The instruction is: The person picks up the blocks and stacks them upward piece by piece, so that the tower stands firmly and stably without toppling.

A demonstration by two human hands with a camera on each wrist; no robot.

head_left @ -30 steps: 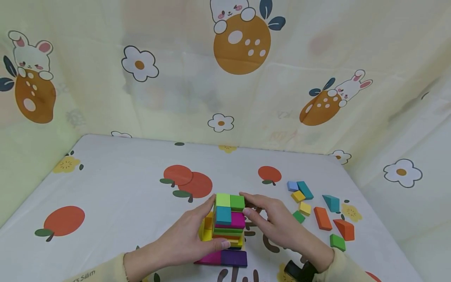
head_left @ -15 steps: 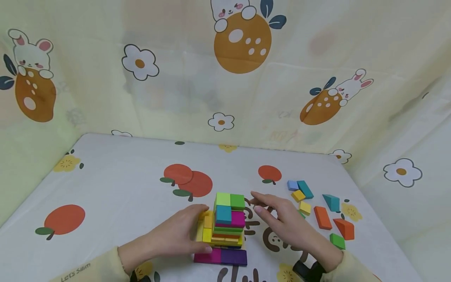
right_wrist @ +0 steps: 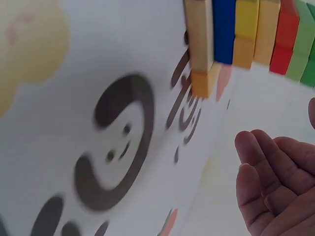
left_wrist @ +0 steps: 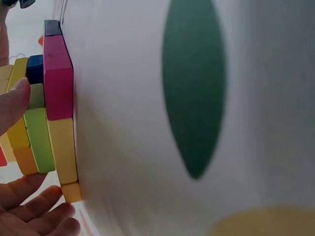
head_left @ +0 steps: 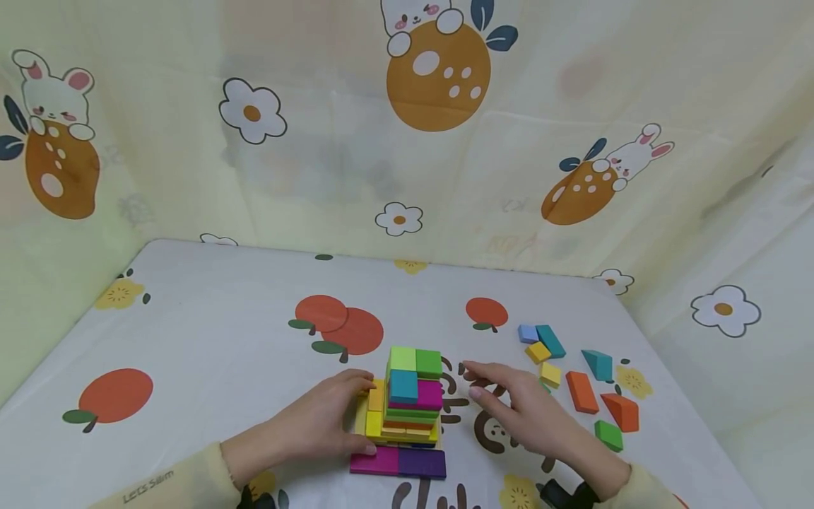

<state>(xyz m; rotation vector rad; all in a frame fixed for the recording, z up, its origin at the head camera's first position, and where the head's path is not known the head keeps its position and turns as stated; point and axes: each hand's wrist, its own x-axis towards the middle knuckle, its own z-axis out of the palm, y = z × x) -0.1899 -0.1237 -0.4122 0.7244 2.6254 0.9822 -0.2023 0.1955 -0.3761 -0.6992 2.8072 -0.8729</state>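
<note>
- Since the earlier frames the right hand (head_left: 528, 413) has let go of the block stack (head_left: 410, 403) and drawn off toward the bench's right edge; it now hovers clear of the stack with fingers apart and loosely bent, holding nothing.
- Left hand (head_left: 318, 428) has slid down from the upper layers and now rests against the stack's lower left side, fingers nearly straight, thumb at the bottom front corner.
- Block stack stands near the middle of the bench's near edge, on a magenta and purple base (head_left: 399, 463) that juts out toward that edge; a lime, green and teal layer tops it.
- Loose blocks (head_left: 575, 385) lie well apart from the stack, toward the bench's right edge, among them orange, teal, yellow and green pieces.
- Judged from this, the step is fetching another piece: the left hand should brace only lightly, since the layers sit a little offset and a sideways push could shear them.
- A flat piece that matches the top layer's footprint looks like the safest pick, lowered straight down.
</note>
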